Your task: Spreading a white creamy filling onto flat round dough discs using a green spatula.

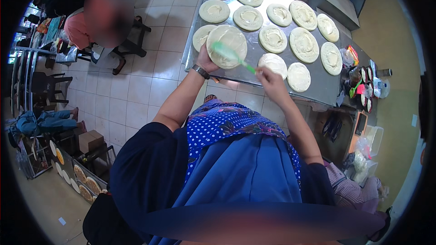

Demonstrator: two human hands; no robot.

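Observation:
My left hand holds up a flat round of pale dough from beneath, above the table's near left corner. In my right hand is the handle of a green spatula; its blurred blade lies over the raised round, whose top looks coated with a pale spread. Close to my right hand, two rounds with smooth, coated-looking tops lie on the metal-topped table. Farther back, several rounds carry a pale dollop in the middle. Another round is partly hidden behind the raised one.
Jars, a plastic bag and another green utensil crowd the table's right end. A person sits at the upper left by a dark stool. A cardboard box and a tray of rounds are at the lower left.

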